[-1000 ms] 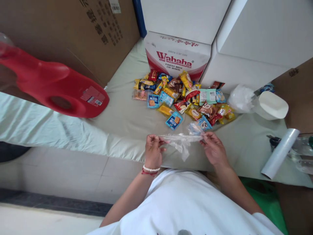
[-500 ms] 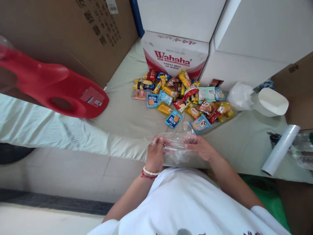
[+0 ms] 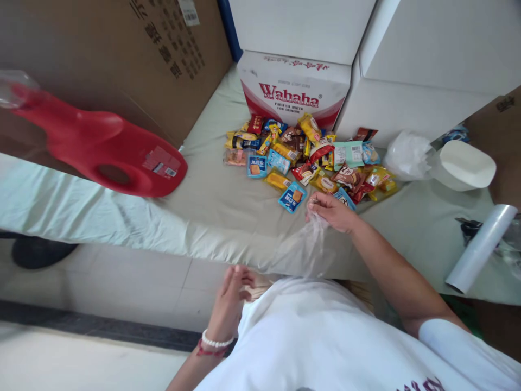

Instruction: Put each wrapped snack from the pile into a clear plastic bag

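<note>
Right hand: my right hand (image 3: 331, 210) reaches over the near part of the table (image 3: 211, 201), fingers pinched tight on the top of a clear plastic bag (image 3: 310, 252).
Clear plastic bag: thin and see-through, it hangs limp from that pinch, down across the table's front edge, close to my white shirt (image 3: 325, 336).
Left hand: my left hand (image 3: 230, 296) sits low by my waist, below the table edge, fingers released and almost straight, grasping nothing. A pale bead bracelet (image 3: 215, 342) circles the wrist.
Snack pile: a heap of small, bright wrapped snacks (image 3: 309, 155) lies just beyond my right hand; a blue packet (image 3: 292, 197) is nearest it.
Table cover: a pale green cloth, wrinkled.
Left side: a red jug (image 3: 109, 149) lies on its side.
Behind the pile: a Wahaha box (image 3: 293, 92).
Right side: a white bowl (image 3: 462, 165) and a roll of clear film (image 3: 480, 247).
</note>
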`<control>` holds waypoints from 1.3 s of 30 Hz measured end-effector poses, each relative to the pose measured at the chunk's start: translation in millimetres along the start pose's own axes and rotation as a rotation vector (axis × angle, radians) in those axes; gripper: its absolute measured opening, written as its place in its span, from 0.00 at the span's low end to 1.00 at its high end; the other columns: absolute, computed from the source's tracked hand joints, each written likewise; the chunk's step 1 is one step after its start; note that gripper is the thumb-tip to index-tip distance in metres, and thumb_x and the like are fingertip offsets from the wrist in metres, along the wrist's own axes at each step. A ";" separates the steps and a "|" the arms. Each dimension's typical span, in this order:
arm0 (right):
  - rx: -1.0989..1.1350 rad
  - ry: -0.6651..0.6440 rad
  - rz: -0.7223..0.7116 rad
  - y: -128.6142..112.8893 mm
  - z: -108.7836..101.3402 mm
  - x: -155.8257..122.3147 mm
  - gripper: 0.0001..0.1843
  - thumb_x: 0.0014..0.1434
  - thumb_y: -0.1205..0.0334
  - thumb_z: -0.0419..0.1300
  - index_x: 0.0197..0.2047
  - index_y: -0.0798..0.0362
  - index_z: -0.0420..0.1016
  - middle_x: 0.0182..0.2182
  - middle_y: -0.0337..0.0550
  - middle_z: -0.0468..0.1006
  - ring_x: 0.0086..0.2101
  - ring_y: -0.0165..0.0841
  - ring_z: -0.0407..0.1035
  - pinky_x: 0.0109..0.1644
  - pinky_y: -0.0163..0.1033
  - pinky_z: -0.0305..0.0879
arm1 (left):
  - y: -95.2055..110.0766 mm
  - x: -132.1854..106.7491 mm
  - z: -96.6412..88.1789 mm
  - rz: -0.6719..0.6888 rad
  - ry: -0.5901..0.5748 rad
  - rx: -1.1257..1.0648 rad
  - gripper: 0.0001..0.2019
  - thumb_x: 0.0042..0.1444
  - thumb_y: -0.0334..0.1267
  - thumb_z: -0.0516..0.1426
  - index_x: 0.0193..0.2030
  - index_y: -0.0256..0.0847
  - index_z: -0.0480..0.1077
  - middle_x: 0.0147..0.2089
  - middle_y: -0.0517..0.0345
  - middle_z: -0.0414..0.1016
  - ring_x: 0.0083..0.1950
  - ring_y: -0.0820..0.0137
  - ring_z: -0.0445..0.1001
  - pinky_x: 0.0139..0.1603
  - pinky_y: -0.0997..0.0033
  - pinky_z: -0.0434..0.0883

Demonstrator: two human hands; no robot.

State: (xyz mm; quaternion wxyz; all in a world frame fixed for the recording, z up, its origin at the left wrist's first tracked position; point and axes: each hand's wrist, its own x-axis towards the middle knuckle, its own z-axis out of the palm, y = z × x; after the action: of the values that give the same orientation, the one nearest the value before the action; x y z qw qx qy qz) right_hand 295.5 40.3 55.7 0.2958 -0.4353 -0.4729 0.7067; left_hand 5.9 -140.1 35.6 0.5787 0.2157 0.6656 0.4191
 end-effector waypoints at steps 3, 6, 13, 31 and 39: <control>-0.201 -0.291 -0.118 -18.5 6.6 2.5 0.21 0.59 0.41 0.66 0.36 0.51 0.74 0.40 0.43 0.80 0.33 0.30 0.69 0.36 0.36 0.64 | 15.0 5.8 -23.0 0.322 0.260 0.163 0.21 0.60 0.60 0.60 0.37 0.42 0.72 0.34 0.60 0.72 0.32 0.74 0.68 0.31 0.77 0.67; -0.385 -0.498 -0.306 -37.9 12.0 1.9 0.17 0.60 0.46 0.68 0.36 0.53 0.80 0.45 0.46 0.77 0.45 0.35 0.69 0.51 0.42 0.65 | 38.8 25.8 -5.8 0.552 0.095 0.112 0.22 0.61 0.61 0.59 0.45 0.43 0.74 0.45 0.54 0.76 0.44 0.68 0.73 0.47 0.71 0.72; -0.471 -0.588 -0.205 -58.1 8.6 -5.5 0.20 0.66 0.48 0.62 0.45 0.59 0.81 0.31 0.41 0.76 0.30 0.28 0.66 0.35 0.33 0.61 | 84.9 69.6 103.5 0.462 -0.827 0.084 0.39 0.44 0.64 0.70 0.56 0.40 0.71 0.45 0.50 0.77 0.47 0.63 0.75 0.53 0.64 0.70; -0.871 -0.134 -0.134 -10.9 -28.0 15.8 0.14 0.62 0.51 0.60 0.36 0.55 0.74 0.30 0.40 0.75 0.30 0.31 0.66 0.35 0.35 0.60 | 88.5 84.9 14.4 0.931 0.526 0.782 0.20 0.51 0.39 0.64 0.51 0.39 0.68 0.46 0.49 0.71 0.53 0.58 0.71 0.56 0.52 0.69; -1.219 0.000 -0.251 -6.8 -55.8 -11.3 0.27 0.66 0.57 0.54 0.65 0.56 0.70 0.61 0.57 0.73 0.57 0.45 0.70 0.60 0.46 0.67 | 25.3 77.6 74.5 1.127 -0.184 1.315 0.18 0.68 0.44 0.53 0.59 0.42 0.74 0.66 0.42 0.72 0.71 0.50 0.64 0.70 0.43 0.58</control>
State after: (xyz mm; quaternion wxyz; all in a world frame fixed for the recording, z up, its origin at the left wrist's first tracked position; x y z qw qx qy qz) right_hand 350.5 56.4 56.1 0.0748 -0.4669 -0.8389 0.2695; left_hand 53.3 -43.2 11.9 0.0947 0.8362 0.5175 0.1547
